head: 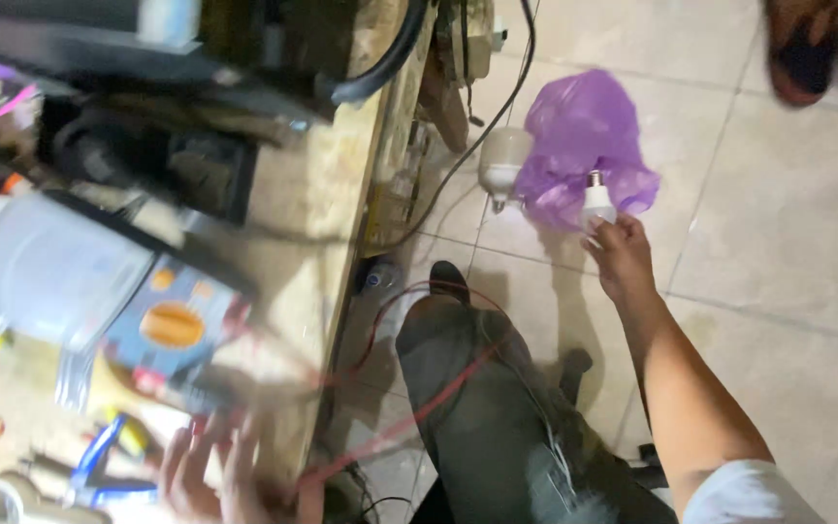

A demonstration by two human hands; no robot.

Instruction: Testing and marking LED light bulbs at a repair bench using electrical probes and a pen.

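A single head-worn camera looks steeply down from the person's own height, tilted so the desk [327, 194] runs up the left half and the tiled floor [778, 243] fills the right. It sits close over the person's lap, with the near desk edge blurred. No second view is there to share the scene.

The worktop [317, 194] occupies the left side; the floor [788, 252] lies to its right. On the worktop, the multimeter [175, 330] sits before the left hand [225, 480], with pliers [94, 466] left of that hand. On the floor, the right hand [621, 254] holds a bulb [596, 199] against the plastic bag [584, 141]; a second bulb [503, 160] lies just left of the bag.
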